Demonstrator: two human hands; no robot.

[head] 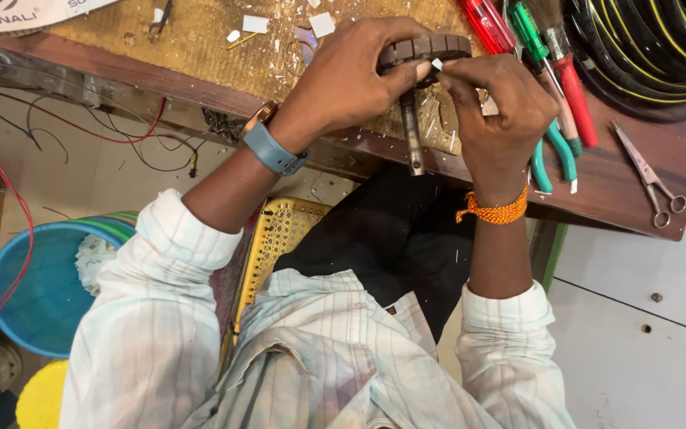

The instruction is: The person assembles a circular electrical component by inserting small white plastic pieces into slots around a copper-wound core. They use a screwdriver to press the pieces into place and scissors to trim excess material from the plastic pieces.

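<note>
At the top centre of the frame I see my left hand (pixel 343 79) curled around a dark, segmented round part (pixel 426 49), thumb pressed on its rim, so the grip is closed on it. A metal shaft (pixel 412 135) runs down from that part toward the edge of the wooden workbench (pixel 621 183). My right hand (pixel 494 111) sits just beside it, fingertips pinched on a small white sliver (pixel 437 63) that touches the rim of the round part.

To the right of the hands lie a red-handled screwdriver (pixel 486 24), a green-handled screwdriver (pixel 527 28), a brush with a red handle (pixel 569 87) and green-handled pliers (pixel 556 151). Small scissors (pixel 649 175) rest further right, near the bench edge. Coiled black cable with yellow stripes (pixel 653 48) fills the upper right corner. White scraps (pixel 256 24) are scattered on the bench at upper centre. A blue tub (pixel 33 294) stands at lower left, and a yellow woven basket (pixel 275 238) shows below the bench, centre.
</note>
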